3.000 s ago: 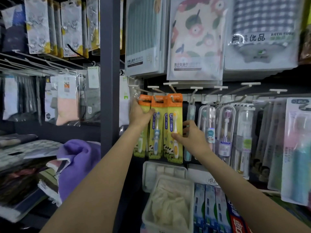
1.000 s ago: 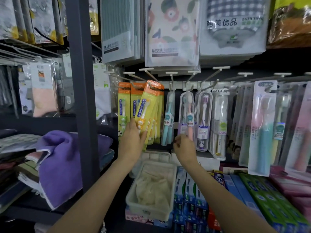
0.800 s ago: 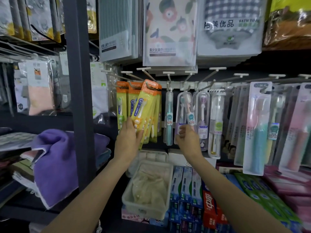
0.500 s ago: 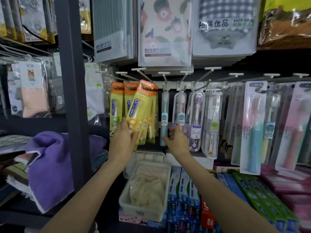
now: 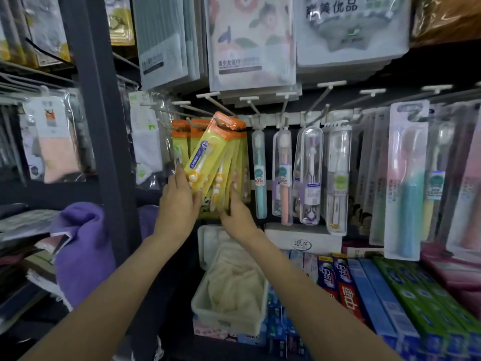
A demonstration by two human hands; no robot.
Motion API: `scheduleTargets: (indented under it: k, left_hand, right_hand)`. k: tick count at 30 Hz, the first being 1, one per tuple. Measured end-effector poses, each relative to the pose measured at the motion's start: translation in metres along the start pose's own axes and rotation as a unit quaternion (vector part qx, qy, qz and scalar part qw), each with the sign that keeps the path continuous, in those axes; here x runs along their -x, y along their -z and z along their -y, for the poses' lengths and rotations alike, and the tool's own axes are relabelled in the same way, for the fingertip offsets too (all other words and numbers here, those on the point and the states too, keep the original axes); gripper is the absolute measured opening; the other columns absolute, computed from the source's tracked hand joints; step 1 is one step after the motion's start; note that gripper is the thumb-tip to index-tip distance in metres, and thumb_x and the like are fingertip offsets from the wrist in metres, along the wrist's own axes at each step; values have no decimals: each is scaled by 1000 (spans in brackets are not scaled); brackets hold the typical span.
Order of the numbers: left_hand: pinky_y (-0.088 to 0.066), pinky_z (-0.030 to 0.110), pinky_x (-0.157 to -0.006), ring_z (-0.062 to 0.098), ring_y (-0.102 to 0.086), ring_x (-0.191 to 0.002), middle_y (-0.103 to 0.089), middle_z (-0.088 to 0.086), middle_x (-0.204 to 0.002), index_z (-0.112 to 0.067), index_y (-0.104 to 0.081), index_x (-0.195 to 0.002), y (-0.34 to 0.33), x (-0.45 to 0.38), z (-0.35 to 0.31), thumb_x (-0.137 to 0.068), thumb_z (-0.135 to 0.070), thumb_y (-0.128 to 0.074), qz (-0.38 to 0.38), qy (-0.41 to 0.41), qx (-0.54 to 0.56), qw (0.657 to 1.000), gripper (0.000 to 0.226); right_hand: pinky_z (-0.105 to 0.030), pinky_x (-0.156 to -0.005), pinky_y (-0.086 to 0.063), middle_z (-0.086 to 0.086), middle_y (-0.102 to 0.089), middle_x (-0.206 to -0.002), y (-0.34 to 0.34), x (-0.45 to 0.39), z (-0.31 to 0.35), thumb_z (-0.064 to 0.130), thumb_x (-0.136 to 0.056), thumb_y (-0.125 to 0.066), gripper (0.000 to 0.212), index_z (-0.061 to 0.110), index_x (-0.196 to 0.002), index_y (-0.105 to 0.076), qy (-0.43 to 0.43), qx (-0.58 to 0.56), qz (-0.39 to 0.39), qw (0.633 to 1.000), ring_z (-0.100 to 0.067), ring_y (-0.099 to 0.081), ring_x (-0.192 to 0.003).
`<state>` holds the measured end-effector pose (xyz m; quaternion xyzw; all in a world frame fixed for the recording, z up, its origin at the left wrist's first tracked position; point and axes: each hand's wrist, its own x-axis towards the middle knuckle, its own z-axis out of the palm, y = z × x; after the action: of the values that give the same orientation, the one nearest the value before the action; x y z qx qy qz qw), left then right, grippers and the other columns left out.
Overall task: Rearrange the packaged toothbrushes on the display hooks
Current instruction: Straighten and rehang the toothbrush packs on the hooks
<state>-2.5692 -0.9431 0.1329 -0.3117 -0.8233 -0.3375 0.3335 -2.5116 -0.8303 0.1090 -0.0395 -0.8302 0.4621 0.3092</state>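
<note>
Shop: packaged goods on display hooks (image 5: 331, 84), stocked shelves.

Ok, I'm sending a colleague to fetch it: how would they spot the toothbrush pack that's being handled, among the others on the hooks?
Find the dark upright post of the shelving; just right of it hangs a cluster of yellow packs with orange tops. The one wanted is the front yellow pack, held at its lower end by the left hand. Unlike its neighbours, which hang straight, it tilts, top to the right.
</note>
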Motion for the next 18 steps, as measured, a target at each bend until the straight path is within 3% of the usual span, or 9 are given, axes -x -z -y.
scheduleTargets:
  k: [7, 12, 18]
  left_hand:
    - [-36, 47, -96, 42, -43, -113, -41, 29, -128, 7, -16, -143, 2, -3, 5, -90, -9, -55, 11, -27, 5, 1000, 68]
    - [-37, 46, -94, 40, -42, -113, -43, 27, -124, 6, -16, -143, 5, -6, 7, -90, -10, -55, 13, -32, 4, 999, 68]
    - [-38, 45, -94, 39, -43, -113, -41, 27, -127, 5, -14, -144, 5, -2, 3, -91, -11, -54, 14, -29, 15, 999, 68]
  right_hand:
    - [-7, -91, -21, -8, -33, -147, -24, 14, 6, -14, -85, -35, 76, 15, -149, -7, 6, -21, 47, 999, -21, -32, -134]
    - [-8, -97, -17, -6, -23, -153, -9, 17, 0, -10, -89, -37, 67, 13, -148, -15, -13, 8, 55, 998, -19, -23, -140]
    - [-20, -110, -14, -5, -11, -156, 12, 21, -11, -10, -90, -34, 58, 8, -144, -26, -40, 70, 35, 996, -22, -14, -143]
